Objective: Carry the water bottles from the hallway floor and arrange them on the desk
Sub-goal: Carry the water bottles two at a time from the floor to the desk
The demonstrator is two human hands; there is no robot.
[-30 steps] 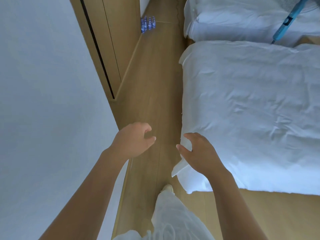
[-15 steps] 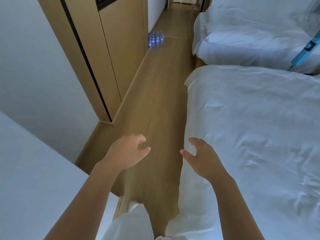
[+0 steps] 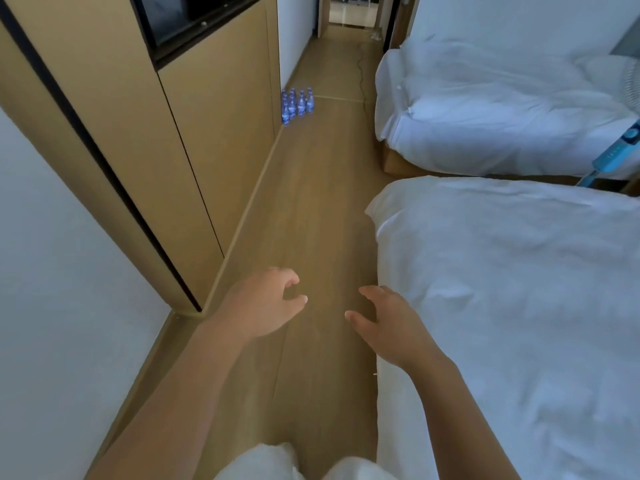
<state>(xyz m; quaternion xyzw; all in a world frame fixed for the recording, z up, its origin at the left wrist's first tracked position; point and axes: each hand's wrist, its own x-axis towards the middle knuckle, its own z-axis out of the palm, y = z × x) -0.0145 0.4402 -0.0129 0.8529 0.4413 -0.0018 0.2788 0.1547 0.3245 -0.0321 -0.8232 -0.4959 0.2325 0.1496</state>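
The wooden floor (image 3: 311, 209) runs as a narrow aisle from six o'clock up to twelve, hemmed in on both sides, which is likely why the person walks straight down its middle. At three o'clock the near bed (image 3: 512, 306) fills the right of the view, its white cover hanging over the aisle's edge; a second bed (image 3: 485, 112) lies beyond it at about one o'clock. At ten o'clock the tall wooden cabinet (image 3: 207, 133) lines the left side, with a white wall (image 3: 52, 289) nearer at eight o'clock. No bench is in view.

The water bottles (image 3: 297, 105) stand upright in a tight cluster on the floor at about twelve o'clock, tucked against the cabinet's far corner — well apart from both hands. Clustered like that they stay out of the walking line.

The left hand (image 3: 266, 303) is held forward at seven o'clock with fingers loosely curled around nothing. The right hand (image 3: 384, 323) floats beside it at five o'clock, close to the bed's edge, fingers spread and relaxed — also empty. Both seem raised ahead of the body in readiness for picking up, though the bottles are too far to reach; my guess is the step in hand is simply the walk toward them.
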